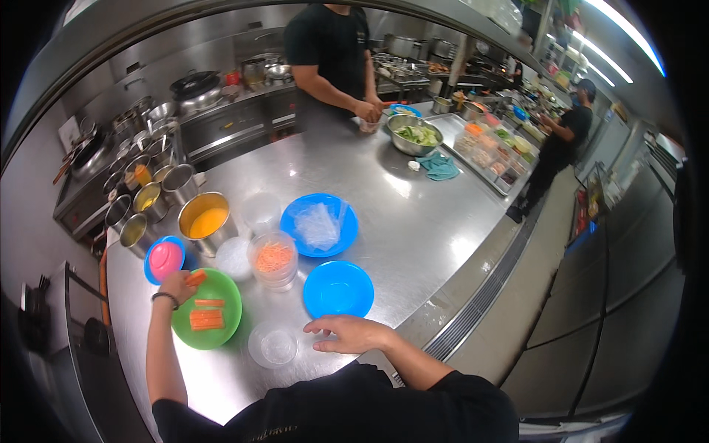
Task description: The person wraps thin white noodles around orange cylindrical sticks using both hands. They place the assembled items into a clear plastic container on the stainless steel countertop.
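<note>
My left hand [177, 288] is closed on some orange crab sticks [196, 277] above the rim of a green plate [229, 314]. More crab sticks [207, 319] lie side by side on that plate. With its fingers apart and nothing in it, my right hand [347, 334] hovers by the near edge of a blue bowl [338, 290]. Left of that hand stands a clear plastic tub [273, 345]. Beyond it, a stack of clear tubs [273, 277] has orange shreds in the top one. A pink bowl [165, 258] sits in a blue one, just past my left hand.
A blue plate [289, 210] holds clear plastic bags [319, 225]. Metal pots stand along the left, one with yellow liquid [209, 221]. Across the steel table [369, 214], a co-worker [329, 63] handles a small tub near a bowl of greens [416, 135]. A teal cloth [439, 167] lies nearby.
</note>
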Tool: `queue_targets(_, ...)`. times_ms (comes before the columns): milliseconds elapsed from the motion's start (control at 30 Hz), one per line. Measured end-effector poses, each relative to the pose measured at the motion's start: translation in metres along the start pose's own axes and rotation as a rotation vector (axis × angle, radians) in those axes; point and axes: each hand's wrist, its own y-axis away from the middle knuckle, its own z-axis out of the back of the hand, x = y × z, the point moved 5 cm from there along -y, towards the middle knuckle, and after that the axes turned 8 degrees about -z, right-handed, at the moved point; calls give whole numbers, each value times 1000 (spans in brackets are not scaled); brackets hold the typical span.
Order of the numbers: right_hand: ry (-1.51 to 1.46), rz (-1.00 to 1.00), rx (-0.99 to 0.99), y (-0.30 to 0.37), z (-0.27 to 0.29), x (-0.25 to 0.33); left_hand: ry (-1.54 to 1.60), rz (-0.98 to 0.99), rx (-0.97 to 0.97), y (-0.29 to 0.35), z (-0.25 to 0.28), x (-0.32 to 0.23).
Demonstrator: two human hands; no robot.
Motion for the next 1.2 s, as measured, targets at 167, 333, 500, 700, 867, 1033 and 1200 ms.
queue_targets(167,34,-23,29,-6,2,6,567,-148,-478,52,45,-20)
queue_targets(333,15,86,-18,-20,-4,20,154,-37,-417,46,-23,32)
queue_targets(500,-232,299,-85,-78,-20,22,1275,144,-695,98,-12,-23)
queue_targets(700,-284,155,-370,-80,-26,38,1549,136,-424,88,-49,-176)
queue_targets(867,-564,-16,-448,-31,7,-19,1261,-46,-70,43,-71,-268)
queue_targets(1033,-80,-473,-603,-1,37,-84,673,-217,43,-9,-130,-289)
queue_targets(1200,155,-472,-673,1,37,-92,556,-202,187,-14,-125,-294)
